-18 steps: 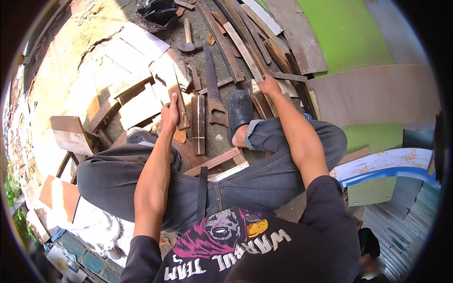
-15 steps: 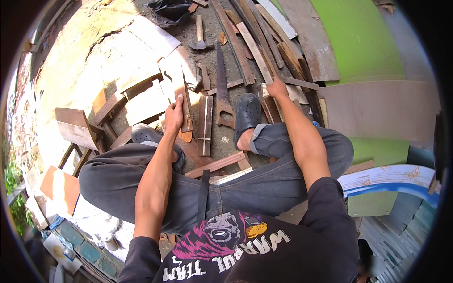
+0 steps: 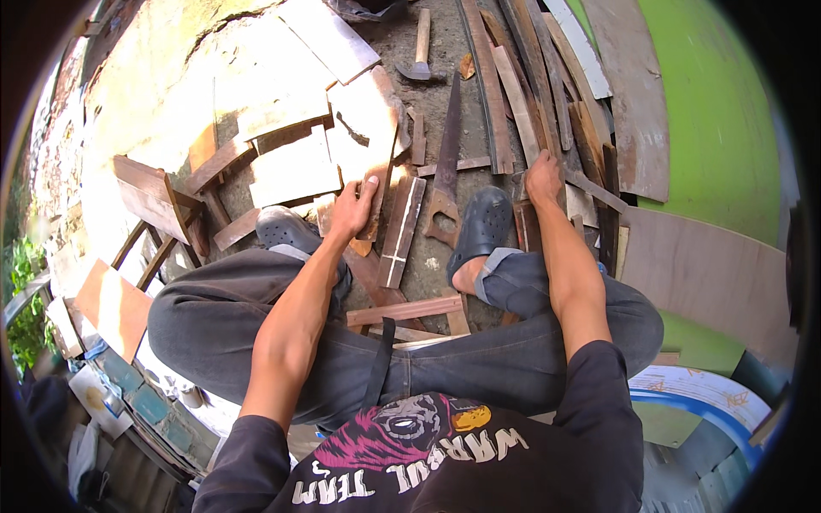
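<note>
My left hand (image 3: 355, 208) is closed on the near end of a wooden board (image 3: 384, 167), its thumb lying along the top face. Strong sunlight washes out the board's far part. Beside it lies a dark wooden block (image 3: 402, 231) with a pale line down its length. My right hand (image 3: 545, 177) is closed around the near end of a long, narrow wooden strip (image 3: 516, 98), among other long planks. Between my hands a handsaw (image 3: 448, 141) rests on the ground, blade pointing away and wooden handle toward me.
A hammer (image 3: 422, 38) with a wooden handle lies farther out. Long planks (image 3: 534, 68) and a green panel (image 3: 710, 103) fill the right side. A small wooden frame (image 3: 406, 309) sits before my lap, between my crossed legs. Offcuts and an upright wooden piece (image 3: 152, 195) crowd the left.
The view has swung left, so most things appear farther right. The board in my left hand has changed its tilt slightly. My right hand stays at the strip's near end.
</note>
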The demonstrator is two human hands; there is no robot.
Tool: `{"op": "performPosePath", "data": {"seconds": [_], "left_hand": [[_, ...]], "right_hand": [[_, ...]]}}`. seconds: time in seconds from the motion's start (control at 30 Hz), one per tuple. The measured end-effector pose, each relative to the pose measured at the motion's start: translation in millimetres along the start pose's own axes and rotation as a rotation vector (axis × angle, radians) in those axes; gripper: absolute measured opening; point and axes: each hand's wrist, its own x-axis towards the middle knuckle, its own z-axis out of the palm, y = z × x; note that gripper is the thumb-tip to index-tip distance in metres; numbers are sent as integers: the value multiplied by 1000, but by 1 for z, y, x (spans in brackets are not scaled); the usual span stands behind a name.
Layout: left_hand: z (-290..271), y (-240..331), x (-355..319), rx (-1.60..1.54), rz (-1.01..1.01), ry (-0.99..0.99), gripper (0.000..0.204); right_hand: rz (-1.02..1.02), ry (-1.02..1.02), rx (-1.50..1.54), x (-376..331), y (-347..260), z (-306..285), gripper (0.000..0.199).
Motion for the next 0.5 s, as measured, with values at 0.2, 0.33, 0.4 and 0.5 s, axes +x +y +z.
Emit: {"op": "performPosePath", "data": {"seconds": [0.2,0.33,0.4,0.5], "left_hand": [[3,-13,9,-11,-20,-52,76],[12,-19,11,-77,28,-80,75],[18,-22,13,-90,3,-65,75],[23,-23,12,-100,-31,-33,76]], "right_hand": [[25,-113,32,-6,-10,-18,53],[160,-140,143,-5,-12,-40,61],[198,-116,179,-12,-17,-54,65],[170,-94,203,-28,-34,-69,64]]}}
